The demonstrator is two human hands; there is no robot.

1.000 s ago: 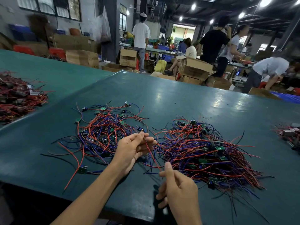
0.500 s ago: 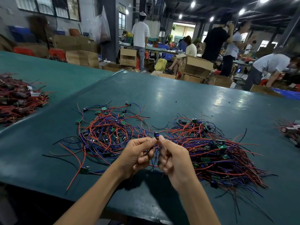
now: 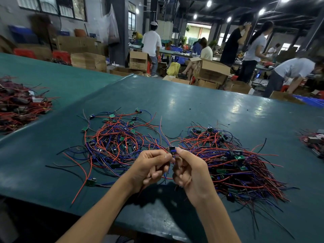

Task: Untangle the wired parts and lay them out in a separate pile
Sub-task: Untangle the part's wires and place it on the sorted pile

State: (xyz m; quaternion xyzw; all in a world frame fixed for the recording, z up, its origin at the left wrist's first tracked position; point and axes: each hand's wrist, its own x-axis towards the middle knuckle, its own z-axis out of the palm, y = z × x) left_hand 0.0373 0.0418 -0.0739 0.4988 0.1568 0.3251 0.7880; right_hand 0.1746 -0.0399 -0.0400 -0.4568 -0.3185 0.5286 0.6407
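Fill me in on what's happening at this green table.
A person is sorting by hand. The left hand and right hand together pinch one small wired part above the green table, between two heaps. The right heap is a dense tangle of red, blue and black wires; the left heap is looser and spread out, probably the sorted pile.

A: Where is free room on the surface (image 3: 201, 106)?
B: Behind the two piles an open strip runs to the far edge. The near left corner is open too.
A: What stands in the way?
B: The loose pile (image 3: 114, 141) left, the dense pile (image 3: 236, 163) right. Between them the left hand (image 3: 150, 165) and right hand (image 3: 191, 171) pinch one wired part (image 3: 172, 149); wires cross this gap.
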